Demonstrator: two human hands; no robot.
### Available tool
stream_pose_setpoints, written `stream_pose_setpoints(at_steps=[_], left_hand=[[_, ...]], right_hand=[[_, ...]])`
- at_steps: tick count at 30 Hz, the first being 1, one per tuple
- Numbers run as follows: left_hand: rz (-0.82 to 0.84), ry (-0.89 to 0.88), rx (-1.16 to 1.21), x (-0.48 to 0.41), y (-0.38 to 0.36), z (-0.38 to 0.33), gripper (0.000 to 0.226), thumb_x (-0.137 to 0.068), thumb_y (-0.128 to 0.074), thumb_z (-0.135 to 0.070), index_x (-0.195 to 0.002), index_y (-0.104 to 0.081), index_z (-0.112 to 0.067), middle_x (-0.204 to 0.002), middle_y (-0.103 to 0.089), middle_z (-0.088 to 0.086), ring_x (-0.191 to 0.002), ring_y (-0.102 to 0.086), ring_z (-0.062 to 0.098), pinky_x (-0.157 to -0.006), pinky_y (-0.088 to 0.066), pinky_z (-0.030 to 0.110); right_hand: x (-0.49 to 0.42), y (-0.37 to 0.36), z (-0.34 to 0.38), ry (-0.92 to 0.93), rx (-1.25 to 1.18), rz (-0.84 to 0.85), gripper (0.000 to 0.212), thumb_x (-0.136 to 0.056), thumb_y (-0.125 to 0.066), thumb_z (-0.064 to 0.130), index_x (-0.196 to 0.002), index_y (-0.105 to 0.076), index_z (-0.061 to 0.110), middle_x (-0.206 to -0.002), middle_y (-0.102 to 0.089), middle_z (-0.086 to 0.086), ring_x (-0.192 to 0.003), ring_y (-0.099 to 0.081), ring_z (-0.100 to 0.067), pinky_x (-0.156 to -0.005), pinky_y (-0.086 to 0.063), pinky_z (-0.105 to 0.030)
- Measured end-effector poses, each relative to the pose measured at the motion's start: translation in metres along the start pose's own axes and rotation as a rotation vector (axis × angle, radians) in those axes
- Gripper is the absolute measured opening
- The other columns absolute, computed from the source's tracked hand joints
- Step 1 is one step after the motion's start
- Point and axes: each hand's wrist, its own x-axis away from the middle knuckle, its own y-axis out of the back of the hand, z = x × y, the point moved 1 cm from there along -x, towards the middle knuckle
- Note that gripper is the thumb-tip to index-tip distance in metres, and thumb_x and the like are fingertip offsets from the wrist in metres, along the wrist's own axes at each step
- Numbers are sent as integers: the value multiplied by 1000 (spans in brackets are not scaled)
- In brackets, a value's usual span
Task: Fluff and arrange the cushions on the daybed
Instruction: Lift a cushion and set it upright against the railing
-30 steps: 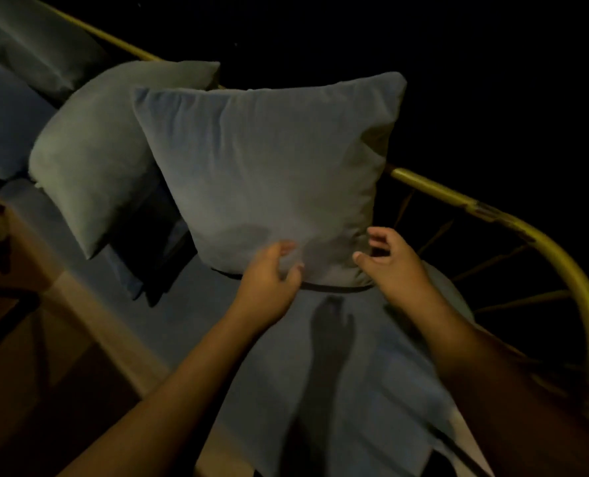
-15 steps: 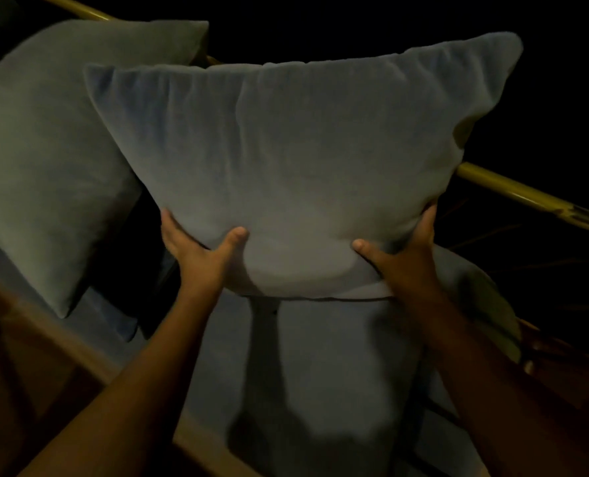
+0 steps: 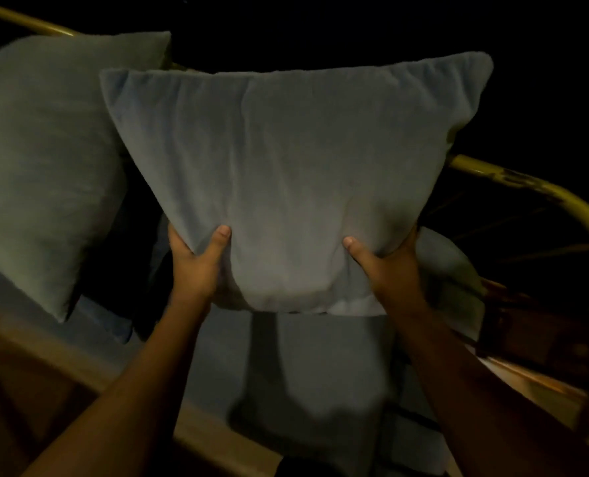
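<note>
A large blue-grey cushion (image 3: 293, 173) fills the middle of the view, lifted off the daybed mattress (image 3: 320, 366). My left hand (image 3: 196, 263) grips its lower left corner with the thumb on the front face. My right hand (image 3: 382, 263) grips its lower right corner the same way; the fingers of both hands are hidden behind the fabric. A grey-green cushion (image 3: 45, 160) leans upright against the back rail to the left, partly overlapped by the held cushion.
A curved yellow metal rail (image 3: 534, 187) runs behind and bends down at the right end. A wooden edge (image 3: 79, 359) borders the mattress at the front left. The surroundings are very dark.
Both hands moved from the cushion's front onto its lower corners and lifted it off the mattress. The view has come closer to the cushion.
</note>
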Motion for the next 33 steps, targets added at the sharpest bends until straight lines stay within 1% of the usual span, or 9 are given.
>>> stream_pose_setpoints(at_steps=[3,7,14,20,24,28,30,32,33], left_hand=[[120,22,-60,39,-3,-3,76,-79,-69,-35,-142,-26,-31,-145,-39,-7,-126,-40,9,-101,-36,31],[342,113,-94,103,-13,12,76,-73,-72,-43,-138,-34,-35,-142,-45,-7,-126,-47,15,-101,-43,41],[585,195,-269,185,-50,26,82,-65,-78,-46,-136,-37,-33,-132,-54,-4,-117,-54,20,-98,-48,46],[585,256,-465,213,-61,51,99,-50,-76,-66,-136,-36,-36,-137,-53,2,-124,-51,28,-102,-43,53],[579,241,-420,226,-63,53,72,-73,-76,-30,-136,-41,-23,-134,-52,1,-120,-51,20,-105,-41,42],[492,232,-439,213,-65,63,62,-76,-73,-28,-131,-46,-18,-131,-55,7,-118,-52,22,-104,-42,45],[495,304,-441,200,-65,71,71,-72,-75,-35,-134,-44,-18,-136,-52,6,-123,-50,25,-104,-41,46],[481,511,-414,195,-68,79,85,-63,-76,-48,-137,-41,-22,-141,-48,7,-127,-47,32,-104,-41,51],[478,576,-419,196,-71,86,81,-68,-72,-48,-137,-42,-20,-142,-48,9,-128,-46,35,-104,-40,52]], right_hand=[[32,33,-14,-64,0,-43,98,-60,-77,58,-140,-23,43,-149,-37,8,-134,-36,-10,-112,-30,-34],[83,84,-52,-234,96,-122,107,-52,-68,74,-143,-25,35,-145,-44,-3,-132,-44,-26,-108,-38,-50],[157,160,-126,-558,185,-142,125,-42,-66,81,-145,-10,37,-147,-41,-5,-132,-42,-33,-106,-39,-54],[178,178,-149,-598,201,33,120,-52,-66,77,-141,9,51,-151,-28,-10,-133,-37,-38,-107,-36,-55],[179,172,-159,-613,195,76,122,-46,-60,83,-138,13,54,-156,-18,-6,-138,-30,-36,-109,-32,-59],[165,172,-171,-647,186,100,121,-59,-71,68,-145,10,40,-158,-16,-7,-140,-26,-36,-112,-28,-57],[161,172,-179,-689,224,125,124,-58,-72,68,-145,13,40,-159,-12,-9,-141,-24,-39,-113,-26,-58],[160,170,-184,-712,257,113,129,-52,-70,74,-143,16,43,-159,-9,-9,-141,-22,-40,-112,-25,-61],[161,168,-188,-708,260,96,129,-51,-70,74,-143,16,43,-159,-9,-9,-141,-21,-40,-113,-24,-61]])
